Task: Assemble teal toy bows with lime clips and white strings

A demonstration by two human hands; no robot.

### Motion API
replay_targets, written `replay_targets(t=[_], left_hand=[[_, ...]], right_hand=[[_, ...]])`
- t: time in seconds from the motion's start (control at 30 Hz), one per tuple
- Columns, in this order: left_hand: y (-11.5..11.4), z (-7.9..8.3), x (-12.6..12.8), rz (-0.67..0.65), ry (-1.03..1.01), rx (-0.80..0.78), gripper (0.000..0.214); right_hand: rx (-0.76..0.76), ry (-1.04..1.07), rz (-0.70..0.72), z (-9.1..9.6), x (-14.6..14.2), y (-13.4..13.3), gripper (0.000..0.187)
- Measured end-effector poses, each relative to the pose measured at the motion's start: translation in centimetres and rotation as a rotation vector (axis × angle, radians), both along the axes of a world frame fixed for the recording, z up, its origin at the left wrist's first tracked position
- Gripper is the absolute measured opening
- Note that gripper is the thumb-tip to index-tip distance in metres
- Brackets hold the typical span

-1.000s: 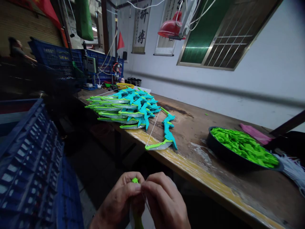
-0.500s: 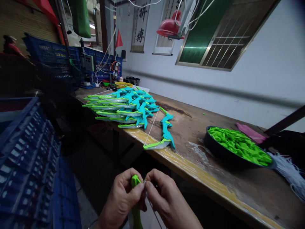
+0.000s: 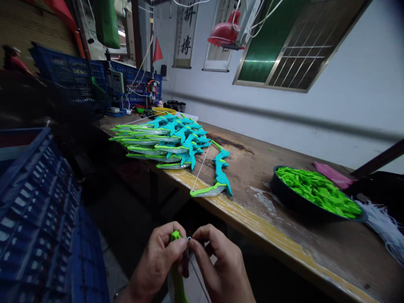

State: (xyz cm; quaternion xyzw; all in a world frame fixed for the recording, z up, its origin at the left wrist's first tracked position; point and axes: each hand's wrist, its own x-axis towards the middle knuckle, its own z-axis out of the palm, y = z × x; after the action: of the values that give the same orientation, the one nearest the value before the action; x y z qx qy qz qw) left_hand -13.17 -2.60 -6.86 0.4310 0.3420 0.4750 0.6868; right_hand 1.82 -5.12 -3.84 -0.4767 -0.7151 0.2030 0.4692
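Observation:
My left hand (image 3: 159,256) is closed round the tip of a green toy bow limb (image 3: 179,288), which points up between thumb and fingers. Close beside it, my right hand (image 3: 217,261) pinches a thin white string (image 3: 198,275) near its end. A small loop of the string shows above the right thumb, next to the green tip. The string runs down from the pinch toward the bottom edge. Most of the held bow lies below the frame. On the table's edge ahead rests a strung turquoise and green toy bow (image 3: 220,170).
Several toy bows (image 3: 186,136) are piled on the wooden table (image 3: 265,158). A dark basin (image 3: 284,195) of green plastic parts and a bundle of white strings (image 3: 383,227) lie to the right. Blue crates (image 3: 34,210) stand at left. A person (image 3: 15,61) is far behind.
Both hands have shifted slightly left. The string's small loop now shows more plainly above my right fingertips; my left hand keeps its hold on the green limb.

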Motion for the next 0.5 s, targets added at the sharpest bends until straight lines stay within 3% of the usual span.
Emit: replay_targets(t=[0.07,0.17,0.37,0.5], left_hand=[[0.1,0.0,0.0,-0.031,-0.064,-0.033,0.030],[0.1,0.1,0.0,-0.058,-0.150,-0.075,0.034],[0.1,0.1,-0.1,-0.060,-0.222,-0.096,0.034],[0.1,-0.3,-0.2,-0.077,-0.242,-0.094,0.033]], right_hand=[[0.183,-0.082,-0.041,-0.3,-0.3,-0.1,0.014],[0.311,-0.135,-0.002,-0.5,-0.7,-0.1,0.016],[0.405,-0.206,-0.002,-0.7,-1.2,0.2,0.020],[0.342,-0.184,-0.066,-1.1,-1.3,0.1,0.020]])
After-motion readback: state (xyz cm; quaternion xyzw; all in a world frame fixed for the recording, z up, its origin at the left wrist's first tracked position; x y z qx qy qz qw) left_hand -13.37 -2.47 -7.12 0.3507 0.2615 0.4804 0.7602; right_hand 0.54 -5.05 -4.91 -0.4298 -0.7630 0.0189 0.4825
